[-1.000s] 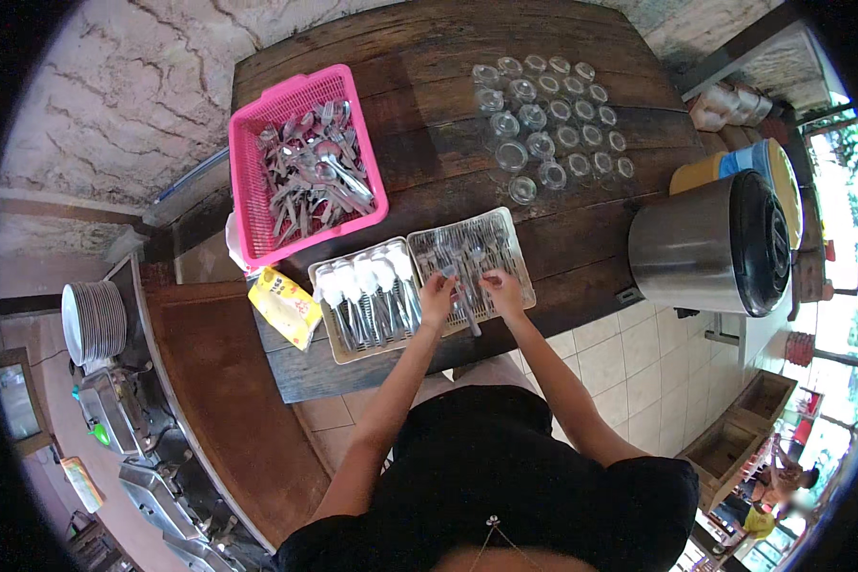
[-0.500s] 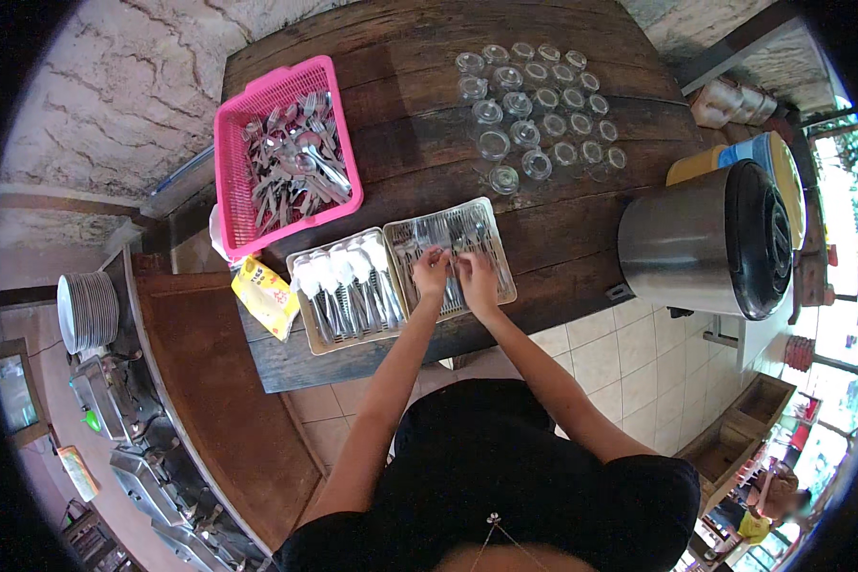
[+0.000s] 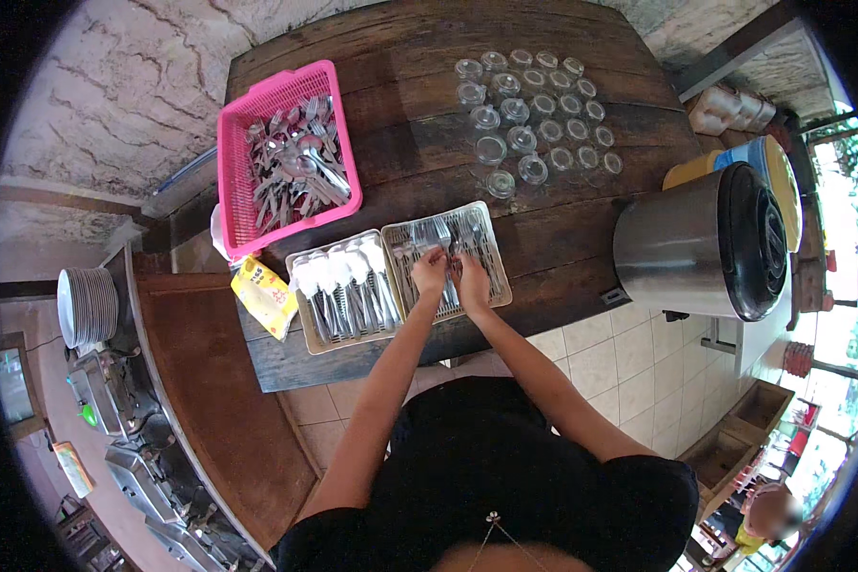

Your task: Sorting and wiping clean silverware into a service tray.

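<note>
Both hands work over a cream cutlery basket (image 3: 499,252) at the table's near edge, with forks lying lengthwise in it. My left hand (image 3: 430,273) is pinched around forks (image 3: 436,232), whose tined heads show just beyond its fingers. Close beside it, my right hand (image 3: 472,282) has its fingertips drawn together on a fork among the same group; the handles are partly hidden by my hands. Adjoining on the left, a second cream basket (image 3: 298,303) holds several cutlery sets with white wrapped tops (image 3: 337,265).
A pink basket (image 3: 227,181) of loose forks and spoons (image 3: 300,167) stands at the back left. Rows of glass cups (image 3: 520,139) occupy the far table. A yellow packet (image 3: 264,297) lies at the left, a large steel pot (image 3: 672,243) with a black lid at the right.
My right hand has shifted slightly left and nearer, with its fingers drawn closer together beside my left hand. The left hand stays almost in place at the forks.
</note>
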